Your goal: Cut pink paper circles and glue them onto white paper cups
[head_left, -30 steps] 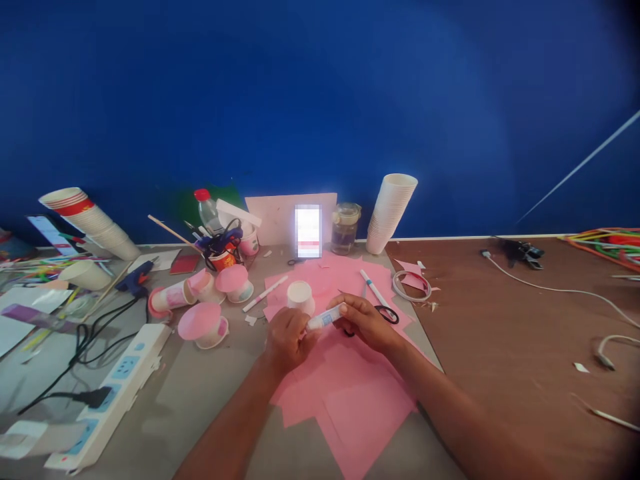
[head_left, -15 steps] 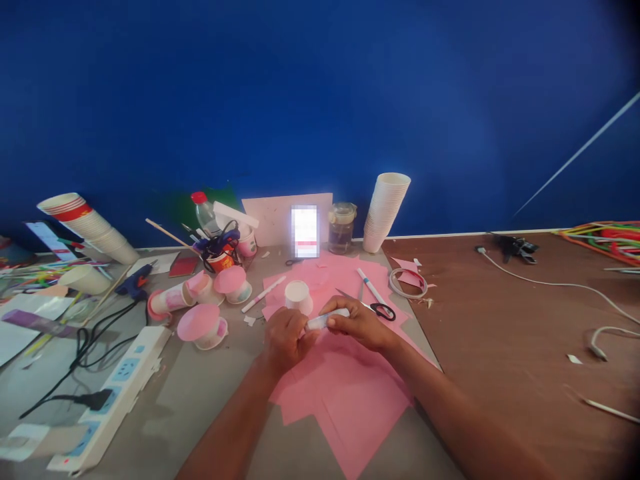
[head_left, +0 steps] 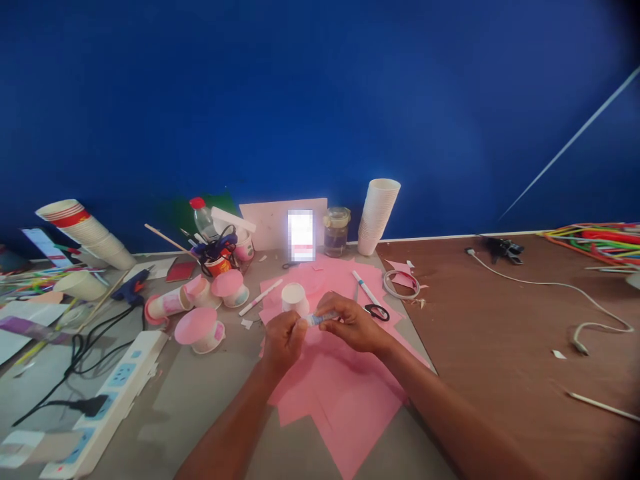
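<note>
Both hands meet over layered pink paper (head_left: 345, 413), on a small whitish tube (head_left: 316, 320) with bluish marking; its exact kind is unclear. My left hand (head_left: 284, 337) is closed at the tube's left end, its fingers curled in. From the right, my right hand (head_left: 350, 323) pinches the tube between thumb and fingers. Just behind the left fingers an upturned white paper cup (head_left: 294, 298) stands on the paper. Partly hidden behind my right hand lie scissors with black handles (head_left: 377, 312). A white marker with a blue band (head_left: 369, 293) lies beside them.
Pink-topped paper cups (head_left: 197, 328) stand at left, near a glue gun (head_left: 131, 288) and a power strip (head_left: 107, 407) with black cords. Behind are a lit phone (head_left: 301, 235), a glass jar (head_left: 337, 231) and stacked cups (head_left: 377, 217). A tape roll (head_left: 401, 285) lies at right.
The tube has turned in my fingers, so bluish marking now shows on it. My hands have drawn slightly closer together. The whole view has shifted a little.
</note>
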Tool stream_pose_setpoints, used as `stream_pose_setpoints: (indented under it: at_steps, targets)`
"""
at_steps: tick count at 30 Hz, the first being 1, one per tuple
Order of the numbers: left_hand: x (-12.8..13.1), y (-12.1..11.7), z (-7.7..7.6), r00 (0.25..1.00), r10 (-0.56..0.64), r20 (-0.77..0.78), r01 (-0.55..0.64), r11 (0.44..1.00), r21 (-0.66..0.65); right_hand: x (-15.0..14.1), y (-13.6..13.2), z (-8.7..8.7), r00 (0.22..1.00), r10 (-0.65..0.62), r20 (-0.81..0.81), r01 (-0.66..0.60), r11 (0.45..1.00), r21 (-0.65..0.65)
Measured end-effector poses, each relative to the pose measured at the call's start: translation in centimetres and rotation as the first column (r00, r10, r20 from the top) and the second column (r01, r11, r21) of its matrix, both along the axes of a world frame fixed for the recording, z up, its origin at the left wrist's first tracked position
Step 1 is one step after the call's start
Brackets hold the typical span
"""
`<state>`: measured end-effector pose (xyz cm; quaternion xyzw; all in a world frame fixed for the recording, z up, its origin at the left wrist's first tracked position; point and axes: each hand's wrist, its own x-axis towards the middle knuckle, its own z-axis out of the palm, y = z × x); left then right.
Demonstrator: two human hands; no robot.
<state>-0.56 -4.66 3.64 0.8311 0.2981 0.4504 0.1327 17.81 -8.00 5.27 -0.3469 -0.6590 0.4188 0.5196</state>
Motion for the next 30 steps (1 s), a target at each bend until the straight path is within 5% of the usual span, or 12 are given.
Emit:
stream_pose_setpoints:
  at_steps: [2, 6, 11, 15, 20, 26, 30]
  targets:
    - [0.1, -0.3, 0.1, 0.999, -0.019, -0.039, 0.023, 0.994, 0.103, 0.6, -0.1, 0.3, 0.992, 0.114, -0.046, -0.119, 0.984, -0.130]
    - [0.1, -0.4, 0.4, 0.990, -0.037, -0.134, 0.084, 0.926, 0.367, 1.7, -0.2, 0.6, 0.940, 0.323, -0.110, -0.340, 0.863, -0.374]
    - [-0.2, -0.1, 0.8, 0.967, -0.065, -0.246, 0.169, 0.888, 0.427, 2.1, 0.1, 0.6, 0.844, 0.526, -0.102, -0.498, 0.699, -0.513]
    - [-0.6, 0.1, 0.9, 0.973, -0.054, -0.226, 0.142, 0.908, 0.395, 1.9, 0.2, 0.9, 0.899, 0.427, 0.094, -0.349, 0.830, -0.435]
    - [-0.7, 0.4, 0.7, 0.984, -0.007, -0.179, 0.069, 0.935, 0.348, 1.2, 0.3, 1.1, 0.911, 0.179, 0.371, -0.140, 0.981, -0.131]
    - [-0.5, 0.2, 0.7, 0.993, 0.057, -0.108, -0.034, 0.978, 0.205, 0.1, -0.1, 1.6, 0.808, -0.160, 0.566, 0.004, 0.964, 0.267]
    - [-0.5, -0.1, 0.7, 0.995, -0.001, -0.103, 0.023, 0.977, 0.214, 0.3, -0.8, 2.8, 0.748, -0.100, 0.656, 0.009, 0.990, 0.141]
